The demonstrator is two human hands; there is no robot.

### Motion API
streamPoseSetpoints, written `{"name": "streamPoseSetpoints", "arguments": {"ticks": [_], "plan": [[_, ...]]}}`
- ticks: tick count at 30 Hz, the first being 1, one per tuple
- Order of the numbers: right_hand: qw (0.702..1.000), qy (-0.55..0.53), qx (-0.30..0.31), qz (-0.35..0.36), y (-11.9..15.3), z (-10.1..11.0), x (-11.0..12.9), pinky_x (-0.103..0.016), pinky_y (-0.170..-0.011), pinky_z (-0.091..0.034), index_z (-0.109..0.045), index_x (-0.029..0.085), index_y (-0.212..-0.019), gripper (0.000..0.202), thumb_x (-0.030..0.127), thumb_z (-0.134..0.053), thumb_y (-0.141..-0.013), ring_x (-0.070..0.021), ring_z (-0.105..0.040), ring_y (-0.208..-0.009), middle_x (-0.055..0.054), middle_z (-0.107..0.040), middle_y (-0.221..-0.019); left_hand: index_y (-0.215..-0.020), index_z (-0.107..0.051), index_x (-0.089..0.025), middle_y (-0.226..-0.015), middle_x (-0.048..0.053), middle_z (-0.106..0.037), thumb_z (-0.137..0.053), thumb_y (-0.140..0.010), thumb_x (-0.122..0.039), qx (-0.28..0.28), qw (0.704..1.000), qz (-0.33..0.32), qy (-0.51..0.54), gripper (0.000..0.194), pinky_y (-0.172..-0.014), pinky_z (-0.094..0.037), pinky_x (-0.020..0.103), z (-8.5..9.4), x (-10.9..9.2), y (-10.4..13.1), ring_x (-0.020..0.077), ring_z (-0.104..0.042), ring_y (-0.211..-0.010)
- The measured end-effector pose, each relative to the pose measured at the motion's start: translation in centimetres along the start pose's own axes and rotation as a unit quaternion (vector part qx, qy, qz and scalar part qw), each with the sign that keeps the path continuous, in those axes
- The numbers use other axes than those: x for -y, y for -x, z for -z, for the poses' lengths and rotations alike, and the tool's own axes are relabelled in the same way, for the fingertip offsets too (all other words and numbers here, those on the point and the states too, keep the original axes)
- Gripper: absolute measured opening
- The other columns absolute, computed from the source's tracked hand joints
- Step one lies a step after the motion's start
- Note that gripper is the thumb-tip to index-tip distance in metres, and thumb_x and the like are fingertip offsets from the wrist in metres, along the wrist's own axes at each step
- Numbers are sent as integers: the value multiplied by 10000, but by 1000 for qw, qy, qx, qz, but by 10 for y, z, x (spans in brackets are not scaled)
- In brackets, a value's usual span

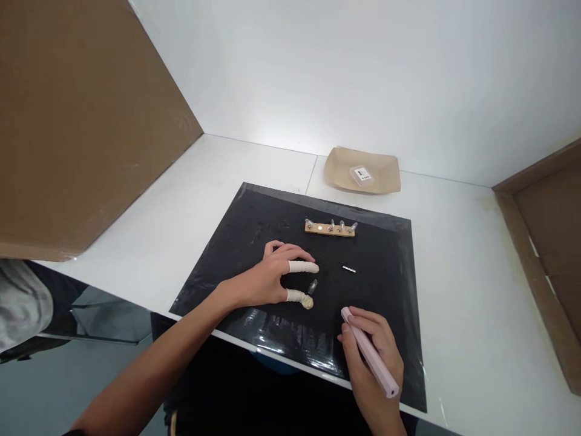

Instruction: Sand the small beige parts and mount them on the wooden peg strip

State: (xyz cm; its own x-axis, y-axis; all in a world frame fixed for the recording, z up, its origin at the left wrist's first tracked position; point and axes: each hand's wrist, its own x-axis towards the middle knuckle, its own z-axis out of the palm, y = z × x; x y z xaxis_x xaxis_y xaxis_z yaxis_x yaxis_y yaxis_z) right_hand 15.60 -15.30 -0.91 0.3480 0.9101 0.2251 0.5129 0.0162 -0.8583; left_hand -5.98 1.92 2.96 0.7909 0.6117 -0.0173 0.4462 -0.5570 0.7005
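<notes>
My left hand (272,275) rests over the black mat with its fingers apart. Pale finger cots cover its thumb and index finger. A small clear piece (313,286) lies between those two fingertips, and the hand looks open around it without gripping. In my right hand (376,357) is a pink pen-shaped tool (371,354), slanted, with a small dark hole at its near end. A short thin metal rod (349,269) lies on the mat between the hands. Farther back sits a narrow wooden strip (325,229) carrying several clear upright pieces and a white round spot.
The black mat (376,260) covers part of the white table (458,272). A brown paper tray (336,169) at the back holds a small labelled clear box (362,175). Brown panels stand at left (91,121) and right (540,272). Someone's grey clothing (22,306) shows at far left.
</notes>
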Motion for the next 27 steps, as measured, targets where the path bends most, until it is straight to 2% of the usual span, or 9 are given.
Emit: {"name": "streamPoseSetpoints", "arguments": {"ticks": [6, 14, 23, 27], "plan": [[1000, -2, 4, 2, -2, -1, 2, -320, -762, -662, -716, 246, -1046, 101, 258, -647, -973, -194, -709, -972, -88, -664, -1133, -1318, -667, -351, -1409, 64, -659, -804, -876, -452, -7, 1000, -12, -15, 474, -1221, -139, 503, -8, 0, -1, 279, -519, -1389], [1000, -7, 1, 19, -2, -1, 2, -383, -826, -659, -712, 233, -1073, 131, 224, -662, -952, -213, -713, -978, -96, -676, -1137, -1289, -696, -366, -1422, 61, -658, -775, -897, -477, -32, 999, -6, -28, 415, -1208, -162, 520, -17, 2, -3, 296, -498, -1414], [1000, -7, 5, 24, -2, -2, 2, -399, -864, -649, -711, 242, -1087, 147, 212, -660, -953, -212, -711, -992, -82, -679, -1138, -1109, -729, -314, -1379, 36, -690, -790, -887, -457, -34, 999, -1, -15, 271, -1204, -140, 498, -17, -2, -4, 272, -504, -1408], [1000, -3, 6, 26, -2, -1, 3, -375, -842, -648, -700, 236, -1085, 139, 207, -654, -958, -211, -704, -1017, -88, -673, -1141, -1204, -708, -329, -1395, 48, -682, -802, -875, -459, -29, 999, -2, -20, 366, -1206, -137, 503, -17, -1, -4, 281, -502, -1413]]}}
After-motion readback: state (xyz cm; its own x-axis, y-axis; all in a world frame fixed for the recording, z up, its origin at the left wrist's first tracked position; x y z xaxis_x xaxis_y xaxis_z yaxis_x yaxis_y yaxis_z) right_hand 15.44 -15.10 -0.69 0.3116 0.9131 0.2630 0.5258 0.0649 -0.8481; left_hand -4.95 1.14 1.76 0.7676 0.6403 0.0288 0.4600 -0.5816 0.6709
